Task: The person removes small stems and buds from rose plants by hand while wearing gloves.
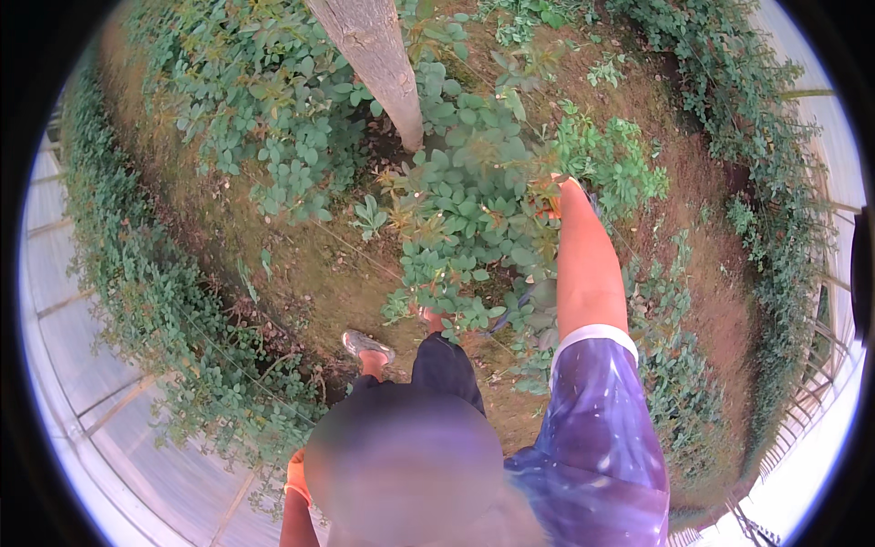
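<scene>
My right arm reaches forward into a leafy rose bush (472,205). An orange glove shows on my right hand (555,199), which is mostly hidden among leaves, so its grip is unclear. Just beyond it grows a brighter green weed-like plant (608,161). At the lower left, low beside my body, is my left hand (297,475) in an orange glove. A blurred round patch covers part of it, and its fingers cannot be made out. Reddish young shoots (427,222) stand on the bush between me and the wooden post (383,72).
Rows of bushes run along the left (164,308) and right (745,137), with brown soil paths (718,301) between. A thin wire (355,247) crosses the near ground. Pale plastic greenhouse walls (61,294) stand beyond the plants. My shoe (368,345) rests on the soil.
</scene>
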Tool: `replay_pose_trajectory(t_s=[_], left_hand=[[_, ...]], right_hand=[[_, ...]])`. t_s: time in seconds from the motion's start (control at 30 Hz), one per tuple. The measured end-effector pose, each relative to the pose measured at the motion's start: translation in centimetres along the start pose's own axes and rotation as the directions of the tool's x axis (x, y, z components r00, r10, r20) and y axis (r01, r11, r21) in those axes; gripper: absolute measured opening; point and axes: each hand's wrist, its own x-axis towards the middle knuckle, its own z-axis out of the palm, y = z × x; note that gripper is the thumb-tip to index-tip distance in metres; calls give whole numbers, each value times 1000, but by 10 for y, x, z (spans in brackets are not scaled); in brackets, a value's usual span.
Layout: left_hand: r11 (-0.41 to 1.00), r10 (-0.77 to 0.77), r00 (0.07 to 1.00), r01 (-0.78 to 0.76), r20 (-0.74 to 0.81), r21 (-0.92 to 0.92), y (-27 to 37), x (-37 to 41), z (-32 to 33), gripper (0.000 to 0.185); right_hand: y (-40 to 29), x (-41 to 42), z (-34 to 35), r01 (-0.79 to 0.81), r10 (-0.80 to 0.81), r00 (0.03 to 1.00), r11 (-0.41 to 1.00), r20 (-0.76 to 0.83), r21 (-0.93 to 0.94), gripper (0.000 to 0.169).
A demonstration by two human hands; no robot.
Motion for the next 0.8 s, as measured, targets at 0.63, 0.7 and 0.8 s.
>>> replay_pose_trajectory(t_s=[0.63, 0.7, 0.8], left_hand=[[975, 64, 994, -43, -89, 217, -1, 34, -35, 31], [983, 103, 993, -93, -60, 158, -7, 56, -34, 31], [987, 123, 992, -124, 17, 102, -19, 82, -46, 29]], right_hand=[[24, -55, 15, -168, 410, 901, 26, 143, 985, 26], [46, -73, -5, -111, 494, 863, -13, 103, 994, 30], [42, -109, -41, -76, 581, 814, 137, -18, 988, 32]])
